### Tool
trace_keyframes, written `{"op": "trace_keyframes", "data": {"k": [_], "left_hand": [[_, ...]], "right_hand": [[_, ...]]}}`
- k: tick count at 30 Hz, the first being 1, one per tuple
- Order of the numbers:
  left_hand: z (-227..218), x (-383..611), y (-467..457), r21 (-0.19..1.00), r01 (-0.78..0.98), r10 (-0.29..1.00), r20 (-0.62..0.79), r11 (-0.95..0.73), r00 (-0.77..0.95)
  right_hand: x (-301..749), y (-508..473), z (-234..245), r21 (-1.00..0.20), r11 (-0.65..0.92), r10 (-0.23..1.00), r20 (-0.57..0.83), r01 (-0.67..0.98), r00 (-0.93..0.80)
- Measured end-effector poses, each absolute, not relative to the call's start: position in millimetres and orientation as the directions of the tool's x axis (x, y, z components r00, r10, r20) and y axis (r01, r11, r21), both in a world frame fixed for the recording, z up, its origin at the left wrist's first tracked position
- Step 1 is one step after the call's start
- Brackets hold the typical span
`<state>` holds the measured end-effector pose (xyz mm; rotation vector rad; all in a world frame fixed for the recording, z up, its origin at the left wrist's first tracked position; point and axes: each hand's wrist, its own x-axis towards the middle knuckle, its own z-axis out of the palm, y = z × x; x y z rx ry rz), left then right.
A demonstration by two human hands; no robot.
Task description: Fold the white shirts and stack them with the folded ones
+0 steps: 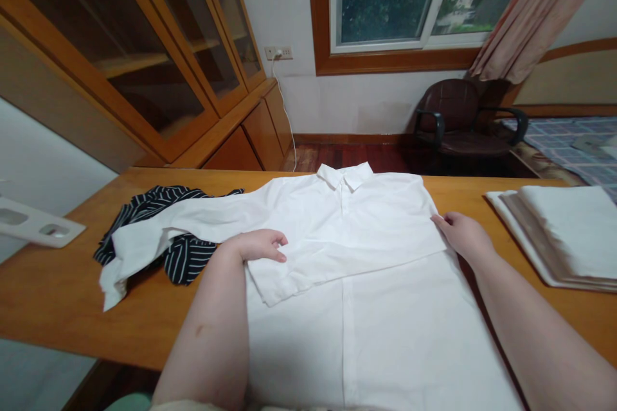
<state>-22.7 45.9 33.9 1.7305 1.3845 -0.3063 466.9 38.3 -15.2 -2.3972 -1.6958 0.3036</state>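
Note:
A white collared shirt (308,334) lies spread front up on the table, its collar toward the far edge. One sleeve (337,257) is folded flat across the chest, with its cuff end on the left. The other sleeve (207,215) stretches out to the left over a black-and-white striped cloth (190,260). My left hand (260,246) rests on the shirt beside the folded sleeve's cuff end, fingers loosely apart. At the shirt's right side, my right hand (463,236) pinches the fabric at the fold between thumb and fingers.
A stack of folded white and beige cloths (573,231) sits on the wooden table (53,295) at the right. A white plastic piece with slots (41,223) juts in from the left. Beyond the table are a glass-doored cabinet (193,115) and a brown armchair (453,115).

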Motion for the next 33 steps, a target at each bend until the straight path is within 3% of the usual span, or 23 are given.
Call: {"op": "trace_keyframes", "data": {"k": [5, 10, 15, 19, 24, 27, 29, 33], "left_hand": [[31, -22, 45, 0.388, 0.921, 0.698, -0.669, 0.036, 0.254], [30, -14, 40, 0.466, 0.880, 0.740, -0.622, 0.087, 0.256], [27, -5, 40, 0.508, 0.861, 0.755, -0.578, 0.036, 0.309], [30, -7, 40, 0.444, 0.895, 0.735, -0.620, 0.041, 0.274], [39, -2, 35, 0.306, 0.947, 0.825, -0.557, 0.096, 0.096], [40, 17, 29, 0.277, 0.961, 0.937, -0.335, 0.000, 0.096], [35, 36, 25, 0.322, 0.929, 0.952, -0.178, -0.183, 0.249], [14, 75, 18, 0.404, 0.782, 0.810, -0.146, -0.474, 0.567]], "right_hand": [[466, 38, -14, -0.271, -0.340, 0.940, -0.068, 0.901, 0.334], [463, 36, -11, -0.295, -0.336, 0.941, -0.065, 0.894, 0.332], [463, 38, -12, -0.313, -0.344, 0.934, -0.022, 0.885, 0.356], [460, 40, -9, -0.285, -0.377, 0.925, -0.065, 0.881, 0.374], [455, 38, -6, -0.237, -0.435, 0.900, -0.081, 0.869, 0.429], [452, 36, -6, -0.193, -0.302, 0.939, 0.111, 0.934, 0.327], [448, 34, -7, -0.136, -0.146, 0.956, 0.234, 0.980, 0.175], [431, 28, -11, -0.068, 0.168, 0.965, 0.212, 0.983, -0.151]]}}
